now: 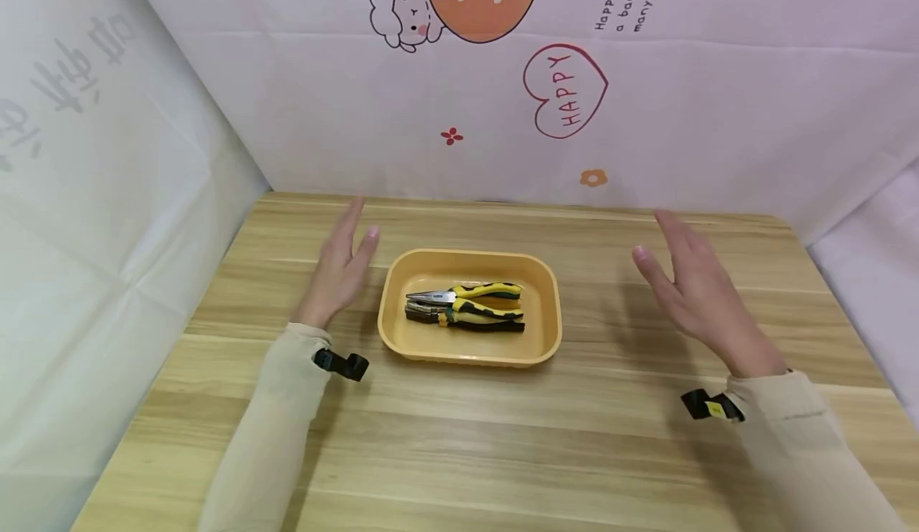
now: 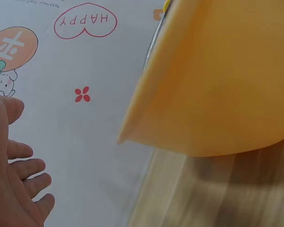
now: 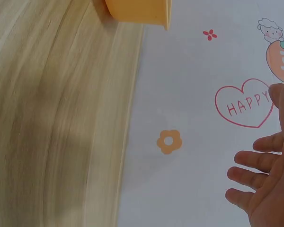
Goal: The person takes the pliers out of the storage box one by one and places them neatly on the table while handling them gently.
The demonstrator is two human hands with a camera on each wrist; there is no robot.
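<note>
A yellow-orange plastic tray (image 1: 470,350) stands near the middle of the wooden table. Inside it lie two pairs of pliers side by side: needle-nose pliers (image 1: 495,289) with yellow and black handles, and darker pliers (image 1: 488,325) with black and yellow handles. Just left of the tray, my left hand (image 1: 337,269) is held with fingers extended, touching nothing. My right hand (image 1: 704,293) hovers farther off on the right side, its fingers straight and thumb apart, also holding nothing. In the left wrist view the tray wall (image 2: 217,94) fills much of the picture beside the left hand (image 2: 19,179).
The wooden table (image 1: 459,452) ends at a white printed cloth (image 1: 323,117) hanging behind it. More white cloth (image 1: 93,277) hangs along the left side. Each sleeve carries a black wrist camera, one on the left (image 1: 343,364) and one on the right (image 1: 711,406).
</note>
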